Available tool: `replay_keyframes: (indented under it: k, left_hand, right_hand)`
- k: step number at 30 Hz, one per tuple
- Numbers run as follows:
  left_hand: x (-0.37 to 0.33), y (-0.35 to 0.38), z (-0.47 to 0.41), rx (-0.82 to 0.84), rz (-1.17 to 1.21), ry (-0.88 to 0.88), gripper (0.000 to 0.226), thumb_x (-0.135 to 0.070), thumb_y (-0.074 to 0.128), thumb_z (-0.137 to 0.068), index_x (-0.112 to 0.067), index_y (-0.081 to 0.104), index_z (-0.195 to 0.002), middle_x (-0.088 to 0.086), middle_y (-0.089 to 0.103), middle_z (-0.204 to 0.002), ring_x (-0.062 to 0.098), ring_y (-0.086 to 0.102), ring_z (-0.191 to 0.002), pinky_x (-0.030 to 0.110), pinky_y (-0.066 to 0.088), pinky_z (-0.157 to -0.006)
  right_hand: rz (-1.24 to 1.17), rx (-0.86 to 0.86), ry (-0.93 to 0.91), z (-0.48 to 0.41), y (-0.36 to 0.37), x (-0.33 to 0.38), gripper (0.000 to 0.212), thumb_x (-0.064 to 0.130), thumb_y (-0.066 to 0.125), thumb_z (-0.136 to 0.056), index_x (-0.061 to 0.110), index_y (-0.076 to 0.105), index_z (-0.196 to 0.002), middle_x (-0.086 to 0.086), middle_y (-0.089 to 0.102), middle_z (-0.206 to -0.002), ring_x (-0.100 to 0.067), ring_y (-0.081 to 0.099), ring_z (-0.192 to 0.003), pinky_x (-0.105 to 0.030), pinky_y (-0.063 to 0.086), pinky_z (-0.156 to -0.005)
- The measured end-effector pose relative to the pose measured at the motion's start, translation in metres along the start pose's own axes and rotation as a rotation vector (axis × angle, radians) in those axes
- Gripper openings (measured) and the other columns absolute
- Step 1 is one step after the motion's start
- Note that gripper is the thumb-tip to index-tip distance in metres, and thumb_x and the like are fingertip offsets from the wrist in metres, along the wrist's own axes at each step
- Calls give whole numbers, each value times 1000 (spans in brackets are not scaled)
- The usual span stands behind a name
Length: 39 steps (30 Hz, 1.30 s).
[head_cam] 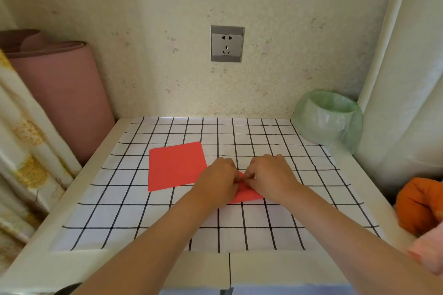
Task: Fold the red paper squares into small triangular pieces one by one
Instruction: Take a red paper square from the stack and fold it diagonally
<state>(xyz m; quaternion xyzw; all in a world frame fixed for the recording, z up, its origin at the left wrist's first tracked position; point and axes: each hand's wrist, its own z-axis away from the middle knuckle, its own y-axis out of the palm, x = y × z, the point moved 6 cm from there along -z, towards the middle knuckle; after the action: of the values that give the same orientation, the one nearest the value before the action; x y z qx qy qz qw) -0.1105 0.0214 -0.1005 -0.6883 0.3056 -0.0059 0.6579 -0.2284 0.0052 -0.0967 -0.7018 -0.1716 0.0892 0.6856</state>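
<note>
A flat red paper square [175, 165] lies on the checked cloth, left of centre. Right of it, a smaller folded red piece [247, 193] sits under both my hands, mostly hidden by them. My left hand [219, 178] lies curled over its left part. My right hand [271, 175] pinches a folded edge of it between thumb and fingers at the middle. The two hands touch each other over the piece.
The white table's cloth [263, 139] has a black grid. A bin lined with a green bag [328, 117] stands at the back right. A pink roll [64, 93] leans at the left, orange fabric [419, 203] lies at the right edge. A wall socket [227, 43] faces me.
</note>
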Motion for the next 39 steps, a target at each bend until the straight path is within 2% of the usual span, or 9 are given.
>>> replay_keyframes:
  k: [3, 7, 14, 19, 23, 27, 31, 35, 39]
  left_hand:
    - [-5, 3, 9, 3, 3, 33, 22, -15, 56, -89, -20, 78, -89, 0, 62, -101, 17, 50, -103, 34, 46, -86]
    - [-17, 6, 24, -10, 7, 89, 22, -10, 56, -89, -14, 77, -87, 2, 65, -95, 16, 52, -96, 22, 38, -76]
    - [-26, 18, 49, -51, -92, 143, 29, -14, 48, -94, -13, 76, -99, 2, 63, -105, 21, 53, -98, 27, 40, -72]
    - [-26, 20, 61, -120, -87, 206, 41, -25, 38, -87, -15, 78, -84, 0, 70, -88, 23, 61, -82, 30, 51, -63]
    - [-29, 20, 70, -125, -80, 205, 37, -24, 42, -87, -16, 75, -102, 1, 68, -99, 23, 60, -88, 31, 52, -69]
    - [-32, 16, 77, -158, -63, 207, 32, -25, 46, -86, -15, 74, -97, 2, 65, -97, 22, 59, -86, 29, 52, -64]
    - [-33, 18, 79, -147, -83, 207, 30, -30, 45, -87, -14, 71, -90, 3, 61, -95, 21, 56, -84, 29, 49, -63]
    - [-30, 22, 79, -118, -123, 168, 39, -35, 38, -90, -19, 70, -106, 0, 58, -100, 17, 53, -92, 31, 50, -65]
    - [-33, 22, 80, -126, -151, 136, 43, -35, 33, -91, -16, 71, -99, 0, 57, -97, 18, 54, -92, 35, 52, -61]
  right_hand:
    - [-11, 3, 6, 1, 2, 0, 23, 39, 52, -94, 37, 76, -93, 10, 66, -98, -16, 58, -95, -38, 36, -89]
    - [-30, 3, 17, 1, 5, -2, 24, 41, 52, -94, 39, 75, -94, 10, 65, -97, -15, 59, -94, -37, 35, -91]
    - [-58, -63, 13, 8, 4, -1, 20, 33, 57, -91, 36, 76, -91, 11, 66, -98, -15, 60, -94, -36, 37, -89]
    - [12, -103, -40, 15, 3, 4, 25, 32, 51, -96, 36, 75, -96, 8, 65, -101, -19, 56, -97, -34, 33, -85]
    - [70, -152, -164, 28, 2, 11, 24, 34, 53, -96, 29, 75, -104, 7, 63, -112, -21, 51, -106, -35, 31, -88]
    - [151, -220, -281, 52, 7, 20, 21, 28, 57, -88, 28, 77, -81, 8, 67, -98, -21, 53, -94, -35, 35, -81]
    - [183, -251, -266, 77, 7, 24, 37, 35, 42, -84, 28, 76, -73, 11, 66, -84, -20, 55, -96, -40, 30, -98]
    - [161, -203, -251, 90, 13, 21, 46, 36, 30, -89, 29, 76, -90, 13, 67, -97, -18, 55, -102, -37, 28, -99]
    - [97, -228, -226, 96, 13, 19, 46, 34, 31, -90, 27, 76, -99, 13, 69, -105, -17, 58, -99, -36, 41, -87]
